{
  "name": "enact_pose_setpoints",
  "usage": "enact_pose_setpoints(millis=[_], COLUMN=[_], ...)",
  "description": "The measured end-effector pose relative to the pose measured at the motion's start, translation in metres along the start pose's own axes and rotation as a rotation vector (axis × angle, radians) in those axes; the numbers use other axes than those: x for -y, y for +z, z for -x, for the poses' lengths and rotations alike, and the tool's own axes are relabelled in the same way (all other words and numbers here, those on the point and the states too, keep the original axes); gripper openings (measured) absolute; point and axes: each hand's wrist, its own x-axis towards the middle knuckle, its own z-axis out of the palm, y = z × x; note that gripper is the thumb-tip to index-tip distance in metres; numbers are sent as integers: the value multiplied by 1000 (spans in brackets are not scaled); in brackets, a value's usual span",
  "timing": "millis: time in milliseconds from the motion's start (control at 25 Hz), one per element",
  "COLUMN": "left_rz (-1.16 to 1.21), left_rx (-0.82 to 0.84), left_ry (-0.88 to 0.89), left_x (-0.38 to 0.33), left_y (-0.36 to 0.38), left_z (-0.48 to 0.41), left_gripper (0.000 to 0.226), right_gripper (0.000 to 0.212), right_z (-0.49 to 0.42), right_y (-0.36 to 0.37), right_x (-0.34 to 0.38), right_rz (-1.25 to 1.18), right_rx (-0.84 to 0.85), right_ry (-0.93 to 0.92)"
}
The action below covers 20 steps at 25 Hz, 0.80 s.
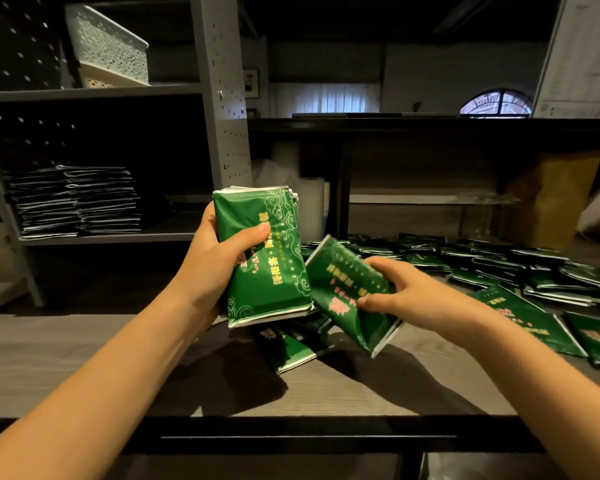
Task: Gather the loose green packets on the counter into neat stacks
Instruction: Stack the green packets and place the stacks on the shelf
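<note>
Above the counter [84, 368], left grip [208, 261] holds stack [271, 258], right grip [413, 292] packet [343, 289]

The stack of packets [274, 289] is deep green with pale cloud scrolls, yellow and pink lettering, silvery-white edges. Right of it, the single packet [340, 285] and loose packets [499, 268] share that green. Beneath it the table [84, 358] is grey wood grain; left of it the shelf unit [222, 98] is grey, hole-dotted.
</note>
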Motion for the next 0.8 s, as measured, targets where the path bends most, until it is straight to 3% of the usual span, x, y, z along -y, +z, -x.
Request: enact_pose_setpoints(millis=[120,240,480,640,800], left_rz=[4,15,139,148,178], left_rx=[19,34,54,141,285], left_ry=[-9,-31,-90,-167,-91], left_x=[6,18,61,86,98], left_y=[21,51,131,168,188], left_z=[-9,-21,-30,-33,-39], left_gripper=[40,38,17,91,100], right_gripper=[24,22,34,47,57], right_z=[3,7,18,28,26], right_y=[-21,-28,-31,-36,-50], right_x=[-8,-15,-41,-55,-73], right_rz=[-380,-740,-597,-496,-387], right_rx=[-262,-259,-292,-272,-322], right_ry=[-97,-146,-131,-140,-106])
